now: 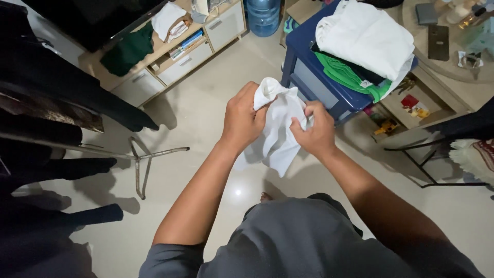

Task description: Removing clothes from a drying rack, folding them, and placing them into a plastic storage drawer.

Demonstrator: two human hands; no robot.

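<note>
— Where do we stand with the white cloth [278, 128]?

— We have it in both hands, out in front of our chest above the floor [206, 103]. Our left hand [242, 121] is clenched on the upper edge, fingers [260, 116] curled over a bunched knob of fabric; our right hand [315, 131] pinches the side, just beside the left, and the rest hangs loose below both.

— So how far along would we say it is?

— By our judgement, early: the cloth is crumpled, with no flat fold in it yet. Off to the left of our fingers dark clothes [46, 92] hang on a rack [144, 159]. Up and to the right of them a folded white garment [365, 38] and a green one [350, 74] already lie stacked on a blue box [319, 87].

— What can't we make out?

— What sort of garment we hold; its shape is lost in the folds. Our right thumb is hidden in the fabric, the rack runs off the left edge, and the worktop [453, 67] at the far right is cut off.
</note>
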